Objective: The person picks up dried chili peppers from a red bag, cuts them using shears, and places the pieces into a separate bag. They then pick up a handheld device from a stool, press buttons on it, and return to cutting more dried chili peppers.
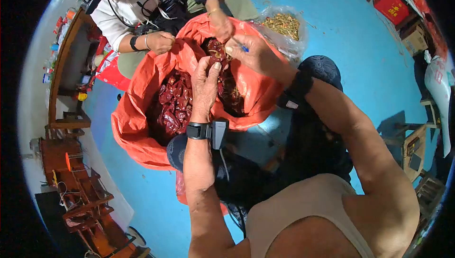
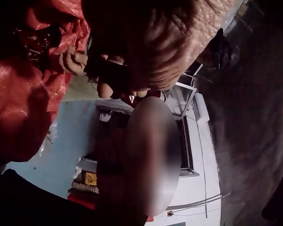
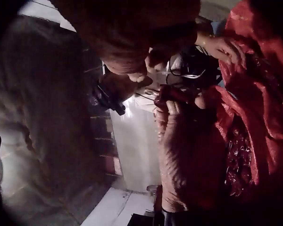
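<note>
Between thumb and fingers, my left hand [image 1: 205,87] pinches a dark red dried pepper [image 1: 218,66] above the red sacks; the right wrist view also shows this pepper [image 3: 173,94]. Close beside it, my right hand [image 1: 258,55] grips a small tool, whose blue part [image 1: 244,48] shows between the fingers. A pointed shiny tip [image 2: 132,99] appears near the left hand [image 2: 165,42] in the left wrist view. Glossy red peppers [image 1: 175,104] fill the left sack [image 1: 125,125]; peppers with stems [image 1: 232,97] lie in the right one [image 1: 256,89].
Opposite, another person in a white top [image 1: 111,21] has both hands at the sacks. A clear plastic bag of stems [image 1: 284,25] lies on the blue floor [image 1: 327,16] behind the right sack. Wooden furniture [image 1: 85,187] stands at left, boxes [image 1: 413,40] at right.
</note>
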`<state>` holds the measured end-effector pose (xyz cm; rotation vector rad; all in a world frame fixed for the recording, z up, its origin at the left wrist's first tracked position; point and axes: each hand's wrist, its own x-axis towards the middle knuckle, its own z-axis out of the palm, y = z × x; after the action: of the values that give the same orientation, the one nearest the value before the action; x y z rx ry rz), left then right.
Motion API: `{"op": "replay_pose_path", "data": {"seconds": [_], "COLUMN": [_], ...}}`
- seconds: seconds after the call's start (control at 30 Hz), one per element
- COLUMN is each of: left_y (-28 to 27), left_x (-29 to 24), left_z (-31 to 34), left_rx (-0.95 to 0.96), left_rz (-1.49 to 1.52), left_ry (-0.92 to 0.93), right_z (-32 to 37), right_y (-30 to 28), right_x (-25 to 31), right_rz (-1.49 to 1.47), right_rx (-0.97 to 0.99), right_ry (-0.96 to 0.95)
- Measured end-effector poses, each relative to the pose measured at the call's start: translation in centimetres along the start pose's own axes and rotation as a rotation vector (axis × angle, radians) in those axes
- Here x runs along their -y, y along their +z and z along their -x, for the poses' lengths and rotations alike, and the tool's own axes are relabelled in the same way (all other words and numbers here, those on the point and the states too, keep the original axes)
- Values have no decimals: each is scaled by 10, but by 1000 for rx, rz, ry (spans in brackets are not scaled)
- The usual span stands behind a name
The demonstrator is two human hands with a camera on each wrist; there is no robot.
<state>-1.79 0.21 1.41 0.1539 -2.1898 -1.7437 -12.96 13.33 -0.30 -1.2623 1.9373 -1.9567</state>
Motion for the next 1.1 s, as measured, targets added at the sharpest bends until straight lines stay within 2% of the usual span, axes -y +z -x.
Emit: {"op": "replay_pose_path", "data": {"seconds": [0.1,0.17,0.23,0.27,0.3,0.37,0.4,0.5,0.57,0.63,0.7,0.73,0.77,0.83,0.87,0.9,0.97,1.0,1.03,1.07,1.1], "left_y": [1,1,0,1,0,-5,-5,0,-5,-11,-8,-6,-5,-4,0,2,5,8,12,13,15], "left_x": [5,6,5,2,0,-4,-5,-29,-20,-17,-19,-21,-22,-14,-13,-13,-12,-12,-14,-16,-18], "left_z": [3,5,6,9,12,15,18,30,27,20,21,19,18,14,13,11,8,6,5,5,8], "left_rx": [3,12,136,160,166,312,350,319,336,426,364,308,253,182,104,25,-27,-124,-220,-237,-145], "left_rz": [110,84,-33,-36,-33,-21,52,154,151,142,186,181,177,144,117,90,52,-103,-259,-379,-401], "left_ry": [-60,-44,-39,-86,-92,-142,-209,-267,-214,-301,-289,-213,-138,-114,-75,-36,-2,117,236,250,256], "right_z": [-4,-4,0,-3,-2,-4,-2,3,6,10,13,13,13,14,15,13,11,11,10,6,3], "right_y": [-4,-2,1,-7,-11,-14,-9,-11,-4,1,5,11,12,15,20,24,31,31,31,29,23], "right_x": [16,11,11,15,17,18,9,22,22,26,32,35,37,41,47,46,46,46,39,31,23], "right_rz": [-101,-62,169,350,349,122,1,-90,-43,5,-95,-210,-206,-363,-659,-658,-950,-1002,-1001,-847,-957], "right_rx": [25,87,178,343,342,557,578,599,553,515,340,269,271,172,140,140,18,12,13,18,-4], "right_ry": [-26,-7,-35,-4,4,164,100,153,106,58,69,103,101,298,388,389,469,515,515,314,310]}}
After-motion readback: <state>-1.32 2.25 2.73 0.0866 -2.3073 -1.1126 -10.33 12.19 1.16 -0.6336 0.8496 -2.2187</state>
